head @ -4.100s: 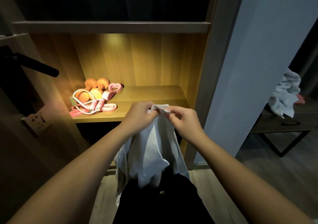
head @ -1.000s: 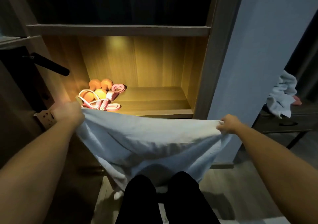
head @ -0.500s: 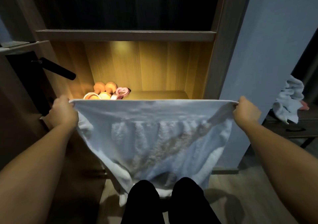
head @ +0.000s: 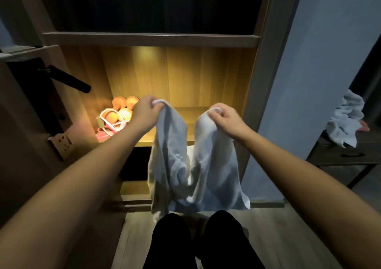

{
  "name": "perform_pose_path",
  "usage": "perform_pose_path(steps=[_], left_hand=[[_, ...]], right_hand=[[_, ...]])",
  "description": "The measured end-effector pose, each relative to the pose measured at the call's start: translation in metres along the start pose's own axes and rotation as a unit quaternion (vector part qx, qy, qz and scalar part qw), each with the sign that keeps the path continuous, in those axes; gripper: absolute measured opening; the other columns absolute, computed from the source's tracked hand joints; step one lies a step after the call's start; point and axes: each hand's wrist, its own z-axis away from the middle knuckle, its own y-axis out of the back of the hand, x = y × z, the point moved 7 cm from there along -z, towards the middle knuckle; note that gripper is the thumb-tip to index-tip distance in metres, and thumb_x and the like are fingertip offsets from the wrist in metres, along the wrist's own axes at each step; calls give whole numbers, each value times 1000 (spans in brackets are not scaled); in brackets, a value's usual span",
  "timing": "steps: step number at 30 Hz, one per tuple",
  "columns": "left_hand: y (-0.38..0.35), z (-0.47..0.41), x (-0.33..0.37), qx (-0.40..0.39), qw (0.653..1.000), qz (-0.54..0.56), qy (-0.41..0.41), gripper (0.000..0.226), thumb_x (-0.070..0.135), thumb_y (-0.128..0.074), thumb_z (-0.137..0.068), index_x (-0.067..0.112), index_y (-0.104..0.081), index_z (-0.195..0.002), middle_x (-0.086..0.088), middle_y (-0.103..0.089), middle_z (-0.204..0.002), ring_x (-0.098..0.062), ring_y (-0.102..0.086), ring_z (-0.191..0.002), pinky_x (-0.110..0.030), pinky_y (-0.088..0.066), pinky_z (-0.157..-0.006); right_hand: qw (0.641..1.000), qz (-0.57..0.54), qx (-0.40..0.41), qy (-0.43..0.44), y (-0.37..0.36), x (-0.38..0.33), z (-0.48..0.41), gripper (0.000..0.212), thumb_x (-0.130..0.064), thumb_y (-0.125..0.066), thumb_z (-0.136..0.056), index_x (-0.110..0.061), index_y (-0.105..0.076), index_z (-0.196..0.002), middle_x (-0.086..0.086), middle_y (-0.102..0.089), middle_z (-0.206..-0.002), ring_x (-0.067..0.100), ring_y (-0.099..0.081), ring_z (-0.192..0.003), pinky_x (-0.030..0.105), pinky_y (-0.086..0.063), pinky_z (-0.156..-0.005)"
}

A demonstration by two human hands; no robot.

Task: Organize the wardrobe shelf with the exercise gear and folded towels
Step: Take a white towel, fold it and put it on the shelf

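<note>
A pale blue-white towel [head: 214, 165] hangs in front of the lit wardrobe shelf [head: 185, 142], sagging in two folds down to my knees. My left hand [head: 145, 113] pinches one top corner and my right hand [head: 223, 118] pinches the other, a short gap between them. At the shelf's left end lie orange dumbbells [head: 121, 108] tangled with a pink and white skipping rope [head: 107, 128]. My left hand hides part of that gear.
An open door with a black lever handle [head: 70, 82] stands at the left. A grey wall panel [head: 309, 83] borders the wardrobe on the right. Further right, another pale towel [head: 344, 124] lies crumpled on a dark side table [head: 346, 155]. My dark-trousered legs [head: 198, 242] are below.
My hands have come together from a wide spread, so the towel that was stretched flat now hangs folded in the middle. Earlier it was bunched between both hands.
</note>
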Motion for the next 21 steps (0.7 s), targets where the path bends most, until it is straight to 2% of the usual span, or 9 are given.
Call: perform_pose_path(steps=[3, 4, 6, 7, 9, 12, 14, 17, 21], left_hand=[[-13, -1, 43, -51, 996, 36, -64, 13, 18, -60, -91, 6, -66, -92, -7, -60, -82, -17, -51, -76, -30, -38, -65], [-15, -1, 54, -69, 993, 48, -81, 13, 17, -62, -89, 7, -68, -92, -7, -63, -83, -15, -52, -75, -29, -41, -66], [-15, -2, 64, -87, 989, 69, -97, 9, 16, -64, -87, 11, -70, -93, -4, -66, -84, -12, -55, -76, -26, -44, -67], [-14, -4, 63, -84, 988, 94, -94, 7, 15, -65, -86, 14, -69, -93, -2, -67, -85, -11, -58, -77, -25, -46, -68], [-13, -3, 55, -66, 979, 177, -73, 8, 18, -67, -86, 21, -65, -92, -2, -68, -88, -11, -61, -81, -26, -50, -70], [-28, 11, 20, -41, 960, 278, -19, 6, 26, -64, -92, 23, -59, -94, 0, -64, -87, -10, -61, -80, -29, -50, -67], [-50, 33, -24, -43, 962, 265, 41, 6, 26, -58, -95, 20, -59, -95, 2, -63, -87, -13, -61, -81, -33, -51, -72], [-83, 72, -96, -80, 973, 178, 123, 8, 18, -64, -91, 18, -60, -98, 1, -65, -94, -19, -61, -92, -29, -48, -81], [-102, 90, -117, -121, 969, 160, 141, 31, 15, -69, -88, 16, -57, -116, 2, -63, -106, -11, -60, -96, -30, -49, -88]], right_hand=[[995, -11, -100, 14, -30, -32, -5, 27, -28, -61, -95, -15, -62, -119, -4, -63, -116, 3, -56, -105, 19, -44, -89], [992, -16, -125, 18, -35, -38, -7, 26, -29, -61, -95, -19, -64, -118, -5, -64, -116, 2, -57, -105, 20, -45, -90], [990, -27, -136, 24, -38, -46, -11, 8, -24, -62, -94, -23, -69, -98, -9, -67, -92, 0, -58, -83, 20, -46, -75], [993, -21, -116, 25, -36, -48, -14, 9, -22, -63, -93, -21, -69, -87, -8, -63, -79, 3, -54, -72, 22, -43, -67], [998, -1, -62, 22, -33, -48, -19, 18, -21, -64, -92, -12, -65, -76, -4, -56, -68, 7, -47, -63, 26, -36, -59], [1000, -18, -12, 7, -27, -43, -22, 27, -25, -64, -91, -4, -64, -74, 6, -58, -67, 13, -50, -65, 29, -40, -62], [1000, -22, 8, -5, -18, -40, -25, 34, -29, -65, -89, 3, -63, -79, 12, -58, -70, 18, -51, -66, 34, -42, -65], [1000, -20, 2, -1, -8, -45, -27, 31, -31, -66, -90, -3, -65, -78, 4, -61, -71, 15, -54, -67, 32, -45, -63], [1000, -3, -11, 26, -6, -59, -29, 28, -29, -65, -92, -3, -67, -83, 3, -63, -74, 11, -55, -68, 27, -46, -62]])
